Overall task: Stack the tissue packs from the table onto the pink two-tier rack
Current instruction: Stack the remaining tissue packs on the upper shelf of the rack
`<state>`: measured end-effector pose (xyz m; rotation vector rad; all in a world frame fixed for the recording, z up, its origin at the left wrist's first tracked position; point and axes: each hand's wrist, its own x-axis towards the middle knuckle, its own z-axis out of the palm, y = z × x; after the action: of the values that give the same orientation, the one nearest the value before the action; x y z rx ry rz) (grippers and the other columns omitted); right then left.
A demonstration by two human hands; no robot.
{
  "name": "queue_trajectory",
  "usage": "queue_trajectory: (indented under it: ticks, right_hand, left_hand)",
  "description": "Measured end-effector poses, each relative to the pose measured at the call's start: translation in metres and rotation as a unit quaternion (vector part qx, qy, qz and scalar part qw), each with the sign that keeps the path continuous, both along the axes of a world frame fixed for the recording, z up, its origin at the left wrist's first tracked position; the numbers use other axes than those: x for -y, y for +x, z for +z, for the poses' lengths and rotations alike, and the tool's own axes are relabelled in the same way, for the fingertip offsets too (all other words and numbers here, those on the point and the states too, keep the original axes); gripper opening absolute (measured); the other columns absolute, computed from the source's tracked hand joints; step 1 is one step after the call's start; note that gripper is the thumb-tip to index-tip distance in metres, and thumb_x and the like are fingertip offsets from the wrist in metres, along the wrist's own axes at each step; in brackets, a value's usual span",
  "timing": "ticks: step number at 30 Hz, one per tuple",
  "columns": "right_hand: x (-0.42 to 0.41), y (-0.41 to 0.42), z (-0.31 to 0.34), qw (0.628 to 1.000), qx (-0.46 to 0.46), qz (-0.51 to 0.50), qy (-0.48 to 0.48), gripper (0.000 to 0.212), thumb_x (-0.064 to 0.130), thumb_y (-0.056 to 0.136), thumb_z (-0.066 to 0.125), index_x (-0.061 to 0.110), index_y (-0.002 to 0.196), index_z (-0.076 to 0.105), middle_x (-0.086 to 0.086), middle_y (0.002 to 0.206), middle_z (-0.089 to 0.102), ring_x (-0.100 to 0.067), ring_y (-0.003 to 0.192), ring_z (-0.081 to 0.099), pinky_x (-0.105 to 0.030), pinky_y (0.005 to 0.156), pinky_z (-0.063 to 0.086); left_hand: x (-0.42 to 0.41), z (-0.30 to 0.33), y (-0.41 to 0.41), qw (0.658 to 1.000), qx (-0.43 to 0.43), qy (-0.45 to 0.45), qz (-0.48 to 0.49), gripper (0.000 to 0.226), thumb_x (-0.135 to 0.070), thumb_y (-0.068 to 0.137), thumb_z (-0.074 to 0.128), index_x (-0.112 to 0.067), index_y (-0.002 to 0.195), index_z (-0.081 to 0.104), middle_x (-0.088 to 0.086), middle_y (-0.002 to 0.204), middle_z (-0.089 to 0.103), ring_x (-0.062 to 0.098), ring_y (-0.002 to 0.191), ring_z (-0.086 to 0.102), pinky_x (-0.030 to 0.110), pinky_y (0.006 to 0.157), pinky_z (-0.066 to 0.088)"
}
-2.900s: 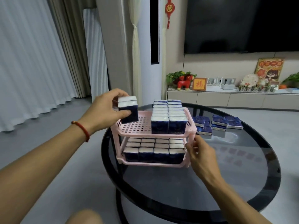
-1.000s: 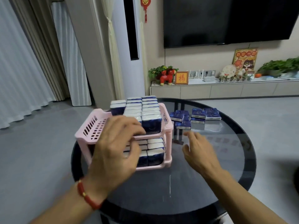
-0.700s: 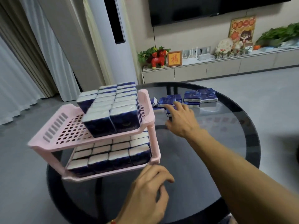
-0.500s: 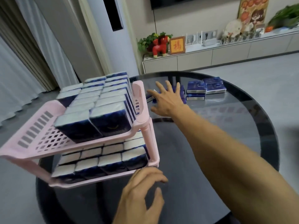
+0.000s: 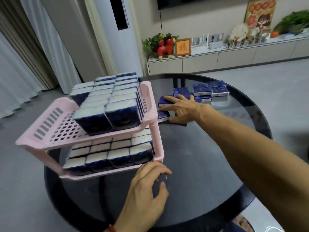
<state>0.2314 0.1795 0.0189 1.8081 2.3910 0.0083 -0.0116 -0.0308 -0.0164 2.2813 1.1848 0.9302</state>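
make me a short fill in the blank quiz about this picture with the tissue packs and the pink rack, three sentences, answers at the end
1. The right hand reaches over loose tissue packs lying on the round, dark ____ table.
2. The pink rack has ____ tiers, and both hold packs.
3. The left hand sits near the rack's ____ tier, holding no pack.

Missing words: glass; two; lower
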Motion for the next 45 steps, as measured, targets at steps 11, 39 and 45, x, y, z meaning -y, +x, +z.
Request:
queue_trajectory:
  ticks: [11,39,45]
  right_hand:
    - [0.166,0.031,-0.006,0.992,-0.083,-0.089,0.042,0.069,0.061,0.093,0.054,0.046,0.154,0.025,0.001,0.162,0.025,-0.029,0.142,0.034,-0.059,0.112,0.032]
    - [0.289,0.032,0.038,0.698,-0.672,-0.246,0.022,0.037,0.007,0.098,0.059,0.026,0.130,0.063,-0.008,0.117,0.070,-0.029,0.095,0.070,-0.037,0.075,0.061]
    - [0.288,0.029,0.044,0.706,-0.677,-0.206,0.010,0.033,0.012,0.096,0.066,0.000,0.122,0.049,-0.015,0.110,0.074,-0.025,0.093,0.067,-0.037,0.072,0.054]
  left_hand:
    - [0.012,0.006,0.043,0.996,-0.015,0.070,-0.061,0.041,0.003,0.081,0.061,-0.009,0.120,0.067,0.002,0.126,0.060,0.011,0.120,0.050,0.005,0.111,0.024]
    - [-0.009,0.019,0.066,0.967,0.159,-0.200,0.011,0.064,-0.001,0.076,0.082,-0.025,0.131,0.059,-0.001,0.119,0.055,0.016,0.106,0.064,0.024,0.084,0.058]
    - [0.002,0.032,0.036,0.930,0.277,-0.240,-0.017,0.054,0.013,0.080,0.073,-0.029,0.112,0.063,-0.006,0.119,0.066,0.013,0.110,0.066,0.023,0.083,0.057]
